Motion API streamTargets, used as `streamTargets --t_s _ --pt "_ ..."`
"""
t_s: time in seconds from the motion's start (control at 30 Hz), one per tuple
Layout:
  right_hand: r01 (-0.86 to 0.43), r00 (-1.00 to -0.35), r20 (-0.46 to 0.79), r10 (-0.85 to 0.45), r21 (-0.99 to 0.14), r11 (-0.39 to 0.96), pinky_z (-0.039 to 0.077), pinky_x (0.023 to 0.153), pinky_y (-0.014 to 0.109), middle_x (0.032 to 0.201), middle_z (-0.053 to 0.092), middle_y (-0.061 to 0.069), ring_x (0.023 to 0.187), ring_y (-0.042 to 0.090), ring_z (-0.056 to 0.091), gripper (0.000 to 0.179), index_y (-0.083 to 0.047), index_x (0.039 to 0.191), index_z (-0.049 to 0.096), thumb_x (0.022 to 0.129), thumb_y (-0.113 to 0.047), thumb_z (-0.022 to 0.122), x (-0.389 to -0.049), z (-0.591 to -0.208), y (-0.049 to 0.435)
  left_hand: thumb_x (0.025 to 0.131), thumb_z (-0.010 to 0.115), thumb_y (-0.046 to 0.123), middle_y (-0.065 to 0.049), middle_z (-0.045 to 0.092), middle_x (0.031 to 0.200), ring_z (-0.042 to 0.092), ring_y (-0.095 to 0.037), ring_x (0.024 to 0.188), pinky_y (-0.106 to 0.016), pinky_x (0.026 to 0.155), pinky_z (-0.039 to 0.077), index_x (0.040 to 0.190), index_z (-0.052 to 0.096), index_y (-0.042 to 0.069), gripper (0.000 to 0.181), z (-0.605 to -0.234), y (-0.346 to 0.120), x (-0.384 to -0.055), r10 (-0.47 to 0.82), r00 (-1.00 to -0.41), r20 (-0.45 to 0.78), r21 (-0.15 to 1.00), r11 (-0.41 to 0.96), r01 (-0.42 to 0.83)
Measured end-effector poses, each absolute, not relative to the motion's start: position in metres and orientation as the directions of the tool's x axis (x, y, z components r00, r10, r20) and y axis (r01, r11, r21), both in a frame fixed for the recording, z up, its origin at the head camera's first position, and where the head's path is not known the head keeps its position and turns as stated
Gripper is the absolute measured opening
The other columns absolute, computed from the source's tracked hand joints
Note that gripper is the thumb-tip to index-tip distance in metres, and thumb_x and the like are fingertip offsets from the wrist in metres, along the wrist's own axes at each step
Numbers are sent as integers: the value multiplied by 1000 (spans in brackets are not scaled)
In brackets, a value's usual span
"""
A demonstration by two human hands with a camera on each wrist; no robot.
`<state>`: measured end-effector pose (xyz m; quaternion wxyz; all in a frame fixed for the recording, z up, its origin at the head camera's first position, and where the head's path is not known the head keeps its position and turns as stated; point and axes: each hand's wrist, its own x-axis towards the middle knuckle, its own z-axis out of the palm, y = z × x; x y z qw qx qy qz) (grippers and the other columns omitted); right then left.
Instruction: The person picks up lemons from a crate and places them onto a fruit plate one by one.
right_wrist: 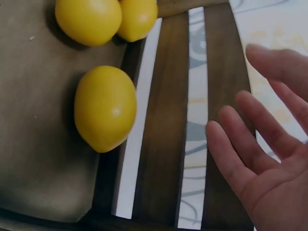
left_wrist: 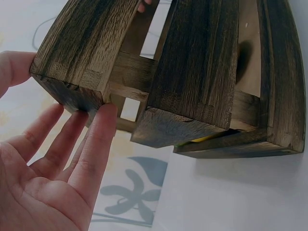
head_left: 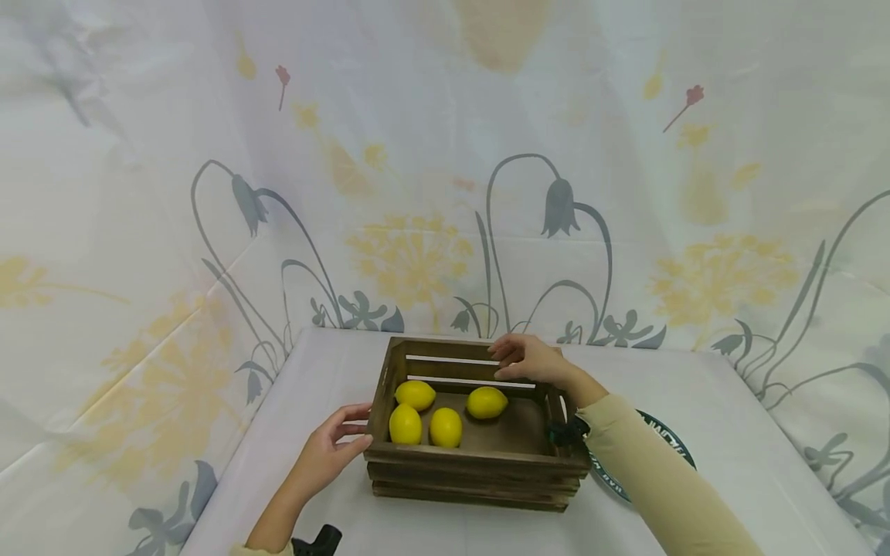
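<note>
A dark brown slatted wooden crate (head_left: 480, 454) stands on the white table, with several yellow lemons (head_left: 446, 428) inside, most of them toward its left. One lemon (right_wrist: 106, 109) lies by the back slats, apart from the others. My left hand (head_left: 327, 452) is at the crate's left end. Up close in the left wrist view, its thumb and extended fingertips (left_wrist: 107, 115) touch the crate's corner without curling round it. Over the back right part of the crate, my right hand (head_left: 531, 363) hovers with loosely bent fingers and holds nothing.
To the right of the crate lies a round dark-green-rimmed item with white lettering (head_left: 670, 440), partly covered by my right sleeve (head_left: 653, 471). A flower-printed curtain (head_left: 431, 193) rises behind the table and along both sides.
</note>
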<state>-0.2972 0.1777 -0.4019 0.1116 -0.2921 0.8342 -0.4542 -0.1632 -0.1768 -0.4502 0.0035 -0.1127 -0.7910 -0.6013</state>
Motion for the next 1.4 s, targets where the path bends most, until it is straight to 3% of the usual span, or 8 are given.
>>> streamTargets --t_s 0.17,0.53,0.7,0.9,1.07,1.27,1.4 --pt "-383 -750 11 -661 -822 421 52 81 34 107 59 18 100 42 56 38 5 114 56 80 -2 70 -300 -410 172 86 66 8 -16 52 125 55 -30 105 -29 84 50 126 52 1 43 -450 -177 -162 176 -975 138 953 244 180" --pt "-452 -690 -122 -714 -697 556 50 81 32 107 61 18 96 31 58 31 3 107 62 78 1 71 -308 -426 160 86 67 9 -16 53 125 55 -30 105 -29 84 51 125 52 1 43 -451 -176 -163 171 -976 133 952 252 174" --pt "-469 -681 -207 -702 -614 635 48 85 35 109 61 15 100 31 56 36 4 110 61 75 6 69 -308 -429 156 86 67 9 -16 53 124 55 -30 105 -29 84 50 125 53 1 43 -450 -175 -163 173 -977 128 953 250 169" --pt "-530 -658 -269 -704 -498 686 44 90 40 110 56 10 104 30 51 39 -3 111 64 74 5 69 -303 -434 150 85 67 9 -15 54 123 56 -29 105 -30 84 50 125 53 1 42 -450 -176 -162 160 -980 121 953 258 160" --pt "-519 -641 -336 -690 -472 712 43 89 40 106 51 7 102 26 49 44 -9 112 63 71 3 74 -301 -438 146 85 67 10 -15 54 123 55 -29 105 -29 84 51 125 53 2 43 -449 -176 -163 160 -981 114 954 258 153" --pt "-496 -614 -429 -663 -444 747 40 94 41 121 51 8 109 23 46 55 -14 120 56 72 5 74 -300 -442 138 86 67 9 -16 54 123 55 -30 105 -29 84 50 125 52 1 42 -450 -177 -164 166 -980 110 954 258 151" --pt "-523 -625 -427 -654 -392 757 40 94 40 122 52 7 110 22 48 58 -17 122 55 72 5 74 -299 -446 132 86 66 8 -17 53 123 55 -31 105 -29 84 50 125 52 1 42 -451 -178 -165 174 -977 126 950 263 170"
